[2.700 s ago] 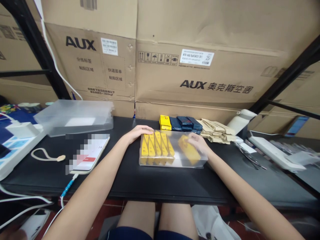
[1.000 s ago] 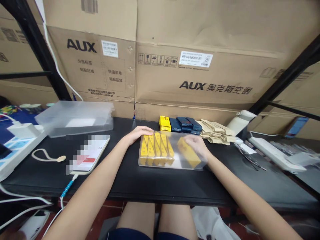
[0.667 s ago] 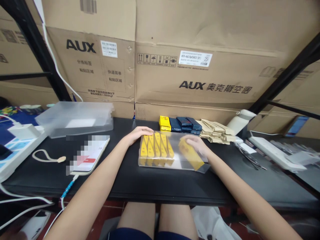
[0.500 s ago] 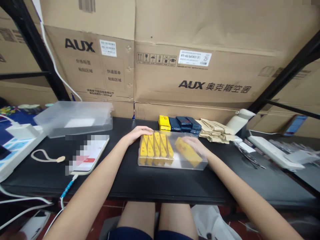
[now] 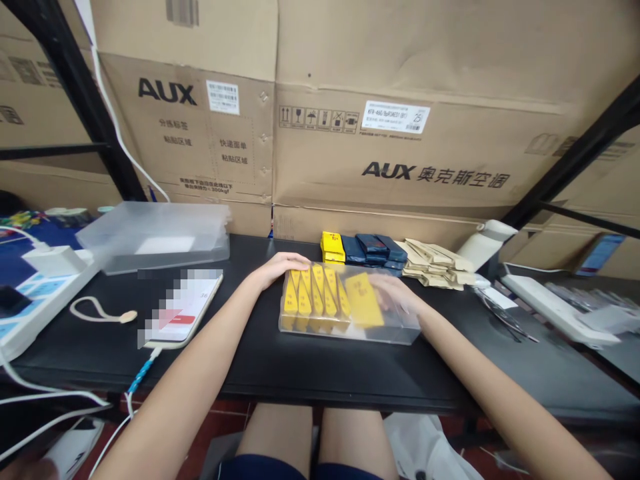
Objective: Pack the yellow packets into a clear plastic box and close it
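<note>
A: Nearest stuff?

B: Worktop [image 5: 330, 373], w/ clear plastic box [image 5: 403, 332] on it. Row of yellow packets [image 5: 317, 300] inside, L end; one loose yellow packet [image 5: 364, 301] beside 'em. R hand [image 5: 397, 293] in the R end, right at that packet's edge; can't tell if gripping.

A: Risk?

B: Pushed too hard, it'd prob. crease or skew the row. L hand [image 5: 281, 267] curls over box's back edge, hold unclear; if slack, box could slide into the dark-blue packets [image 5: 375, 248] behind.
</note>
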A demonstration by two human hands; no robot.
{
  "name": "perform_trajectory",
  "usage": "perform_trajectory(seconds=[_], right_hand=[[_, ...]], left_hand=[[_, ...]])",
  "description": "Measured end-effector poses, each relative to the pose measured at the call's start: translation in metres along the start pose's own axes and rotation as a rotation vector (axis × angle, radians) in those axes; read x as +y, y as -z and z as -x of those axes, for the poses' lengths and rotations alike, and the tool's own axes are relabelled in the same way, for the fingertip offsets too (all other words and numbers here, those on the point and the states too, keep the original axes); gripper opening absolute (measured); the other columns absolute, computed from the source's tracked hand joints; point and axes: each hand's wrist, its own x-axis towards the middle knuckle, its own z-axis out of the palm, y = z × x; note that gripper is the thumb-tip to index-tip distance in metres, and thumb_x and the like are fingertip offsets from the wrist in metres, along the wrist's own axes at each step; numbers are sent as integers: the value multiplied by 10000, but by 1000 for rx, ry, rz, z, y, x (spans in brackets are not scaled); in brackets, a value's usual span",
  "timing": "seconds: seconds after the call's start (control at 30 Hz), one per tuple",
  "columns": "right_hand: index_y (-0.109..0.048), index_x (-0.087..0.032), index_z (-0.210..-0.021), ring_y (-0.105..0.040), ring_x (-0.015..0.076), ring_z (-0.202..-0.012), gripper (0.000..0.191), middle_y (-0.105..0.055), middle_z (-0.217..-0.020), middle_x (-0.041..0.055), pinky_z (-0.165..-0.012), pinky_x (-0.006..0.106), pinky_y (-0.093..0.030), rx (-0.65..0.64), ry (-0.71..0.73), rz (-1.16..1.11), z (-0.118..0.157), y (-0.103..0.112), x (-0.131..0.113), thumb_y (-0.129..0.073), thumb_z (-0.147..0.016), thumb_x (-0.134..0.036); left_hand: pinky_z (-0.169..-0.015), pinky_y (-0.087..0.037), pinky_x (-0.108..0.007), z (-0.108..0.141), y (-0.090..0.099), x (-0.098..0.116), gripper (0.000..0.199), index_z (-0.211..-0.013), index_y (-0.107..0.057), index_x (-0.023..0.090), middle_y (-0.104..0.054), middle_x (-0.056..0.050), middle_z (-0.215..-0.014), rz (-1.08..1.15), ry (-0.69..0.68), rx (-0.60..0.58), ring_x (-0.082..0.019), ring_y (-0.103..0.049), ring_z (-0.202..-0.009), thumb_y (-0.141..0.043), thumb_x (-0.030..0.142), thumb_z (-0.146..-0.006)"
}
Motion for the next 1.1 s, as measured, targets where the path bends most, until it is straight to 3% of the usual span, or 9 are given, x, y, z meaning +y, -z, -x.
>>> perform_trajectory(seconds=[0.1,0.33,0.53,0.77,0.93,1.1], right_hand=[[-669,-154,-965,-482,88,-417,303,-621,-598,8,-372,198,-381,-36,-35,-57,0,-1,0,-612,-777,-385],[-623,-172,-1106,-538,91,-524,394,-679,-833,54,-383,180,-387,-166,-31,-72,1,1,3,-631,-785,-399],[-594,-235,-1200,-643,163,-703,449,-686,-1020,73,-573,272,-529,-298,47,-22,10,-6,-7,-570,-818,-470],[-396,-187,-1378,-589,98,-487,648,-716,-873,57,-489,232,-488,-449,44,1,12,-8,-11,-599,-814,-432],[-429,-177,-1346,-621,110,-552,603,-712,-907,65,-549,247,-518,-414,28,-60,13,-9,-11,-610,-816,-399],[-463,-203,-1321,-652,126,-664,560,-699,-993,72,-703,304,-548,-355,11,-169,15,-9,-10,-636,-808,-345]], left_hand=[[-867,-455,-351,0,0,0,286,-872,-729,187,-719,-51,-905,-4,7,-3,-219,-643,-885,-760,284,-605],[-869,-459,-363,1,-1,1,302,-882,-724,183,-719,-57,-913,9,9,-6,-226,-647,-884,-758,286,-601],[-863,-461,-367,3,-3,4,313,-873,-725,173,-720,-63,-904,10,24,5,-237,-645,-896,-765,286,-584],[-864,-458,-378,4,-7,8,317,-866,-725,172,-721,-64,-890,19,36,0,-239,-648,-881,-767,288,-574],[-858,-458,-382,4,-7,8,323,-867,-724,170,-721,-62,-878,23,43,0,-237,-649,-863,-770,289,-569],[-856,-459,-375,4,-7,9,320,-868,-724,169,-719,-62,-873,23,42,-1,-235,-647,-863,-768,287,-574]])
